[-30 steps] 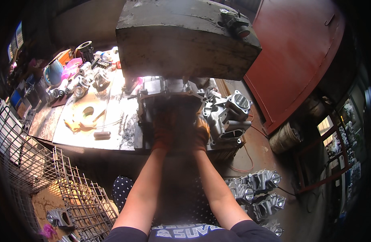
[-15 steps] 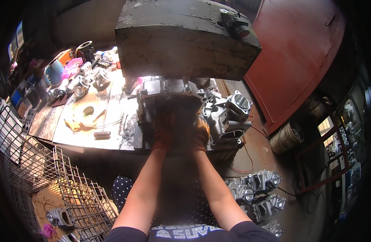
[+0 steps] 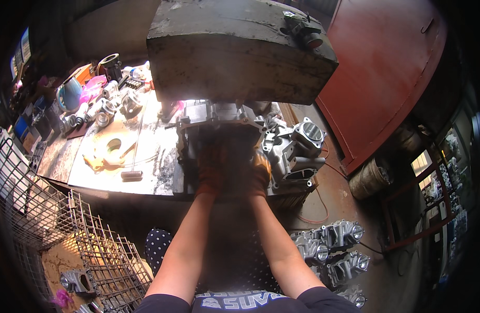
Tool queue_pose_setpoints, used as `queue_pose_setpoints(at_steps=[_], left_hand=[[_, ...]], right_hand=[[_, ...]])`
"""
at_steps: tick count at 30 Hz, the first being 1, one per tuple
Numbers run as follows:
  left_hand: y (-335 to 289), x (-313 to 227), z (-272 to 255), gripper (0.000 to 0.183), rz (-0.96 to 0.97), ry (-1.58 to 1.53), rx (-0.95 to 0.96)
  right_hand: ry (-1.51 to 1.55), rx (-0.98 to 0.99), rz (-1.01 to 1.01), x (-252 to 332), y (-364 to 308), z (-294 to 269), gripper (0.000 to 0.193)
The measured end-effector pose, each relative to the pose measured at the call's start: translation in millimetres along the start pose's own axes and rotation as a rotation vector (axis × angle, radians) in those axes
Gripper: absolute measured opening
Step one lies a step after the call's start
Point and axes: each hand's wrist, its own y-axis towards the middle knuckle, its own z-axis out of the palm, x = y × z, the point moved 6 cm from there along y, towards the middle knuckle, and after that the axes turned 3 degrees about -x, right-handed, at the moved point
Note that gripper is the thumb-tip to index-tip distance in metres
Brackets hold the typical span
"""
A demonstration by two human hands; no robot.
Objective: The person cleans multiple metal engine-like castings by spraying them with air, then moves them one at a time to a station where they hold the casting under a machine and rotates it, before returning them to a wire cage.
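A large silver-grey metal casting (image 3: 222, 112) with a flanged rim stands on the workbench in front of me, its near side in deep shadow. My left hand (image 3: 211, 169), in an orange-brown work glove, is up against that dark near side; shadow swallows its fingers. At the casting's right edge is my right hand (image 3: 260, 172), gloved alike, with a patch of light on it. Its fingers are hidden too, so I cannot tell how either hand is closed. A second silver casting (image 3: 294, 148) with a round bore sits just right of my right hand.
A big grey box-shaped block (image 3: 240, 68) overhangs the bench's back. Leftward on the bench (image 3: 86, 175) lie a ring-shaped yellowish part (image 3: 113, 148), a small cylinder (image 3: 132, 176) and assorted parts. A wire basket (image 3: 89, 245) stands lower left; more castings (image 3: 328, 250) are lower right.
Almost nothing differs. Both hands stay at the casting, with only a very slight shift of the left hand and of the view.
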Motion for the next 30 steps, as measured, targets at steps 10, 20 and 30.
queue_pose_setpoints(at_steps=[10, 20, 30], left_hand=[[-3, -5, -26, 0.063, 0.041, -0.053, -0.21], [34, 98, -82, 0.032, -0.468, -1.328, -0.099], [1, 62, -114, 0.041, -0.326, -1.233, 0.011]], right_hand=[[-0.373, -0.238, -0.301, 5, 1, 8, 0.044], [-0.361, -0.144, -0.184, 4, -16, 4, 0.067], [0.914, 0.041, 0.263, -40, -7, -54, 0.02]])
